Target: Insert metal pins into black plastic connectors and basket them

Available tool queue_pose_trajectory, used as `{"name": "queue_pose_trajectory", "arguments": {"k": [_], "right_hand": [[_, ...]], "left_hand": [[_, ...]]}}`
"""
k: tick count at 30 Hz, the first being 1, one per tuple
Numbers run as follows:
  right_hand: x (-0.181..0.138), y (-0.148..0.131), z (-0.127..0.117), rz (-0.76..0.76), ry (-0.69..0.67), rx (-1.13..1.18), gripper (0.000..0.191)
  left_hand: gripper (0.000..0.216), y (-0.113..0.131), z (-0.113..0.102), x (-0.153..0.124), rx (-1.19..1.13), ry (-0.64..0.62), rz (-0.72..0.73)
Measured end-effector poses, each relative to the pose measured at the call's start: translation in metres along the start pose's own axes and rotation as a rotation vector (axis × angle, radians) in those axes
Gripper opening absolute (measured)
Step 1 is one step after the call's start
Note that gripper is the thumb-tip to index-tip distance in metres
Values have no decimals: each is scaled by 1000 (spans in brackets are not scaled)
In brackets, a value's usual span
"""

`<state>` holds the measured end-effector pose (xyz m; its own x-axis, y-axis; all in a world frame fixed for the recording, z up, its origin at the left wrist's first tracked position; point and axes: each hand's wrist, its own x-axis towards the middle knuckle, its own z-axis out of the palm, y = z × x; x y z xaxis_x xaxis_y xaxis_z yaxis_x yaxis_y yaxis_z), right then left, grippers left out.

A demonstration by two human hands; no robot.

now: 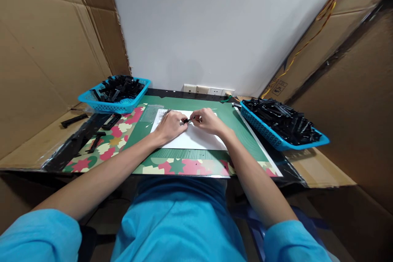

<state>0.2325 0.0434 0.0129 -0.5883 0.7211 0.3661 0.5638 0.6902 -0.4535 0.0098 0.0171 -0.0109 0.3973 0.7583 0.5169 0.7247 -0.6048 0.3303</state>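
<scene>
My left hand (pixel 170 125) rests on a white sheet of paper (pixel 196 142), fingers closed on a small black plastic part (pixel 185 121). Most of that part is hidden by the fingers. Facing it, my right hand (pixel 208 120) pinches something thin and dark at the part's right end, too small to name. Just behind my left hand, a heap of tiny dark pieces (pixel 166 112) lies at the paper's far left corner. Beside the paper is a clear plastic bag (pixel 152 113).
Blue baskets of black plastic parts stand at the left (pixel 123 108) and right (pixel 264 131). Several loose black parts (pixel 96 142) lie on the mat's left side. Cardboard walls (pixel 46 41) flank the table, and power sockets (pixel 208 90) line its back edge.
</scene>
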Motion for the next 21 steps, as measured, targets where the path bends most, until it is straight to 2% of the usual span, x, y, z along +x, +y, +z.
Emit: {"name": "queue_pose_trajectory", "arguments": {"k": [21], "right_hand": [[1, 1, 4, 37, -5, -16, 26]], "left_hand": [[16, 2, -1, 0, 8, -5, 17]]}}
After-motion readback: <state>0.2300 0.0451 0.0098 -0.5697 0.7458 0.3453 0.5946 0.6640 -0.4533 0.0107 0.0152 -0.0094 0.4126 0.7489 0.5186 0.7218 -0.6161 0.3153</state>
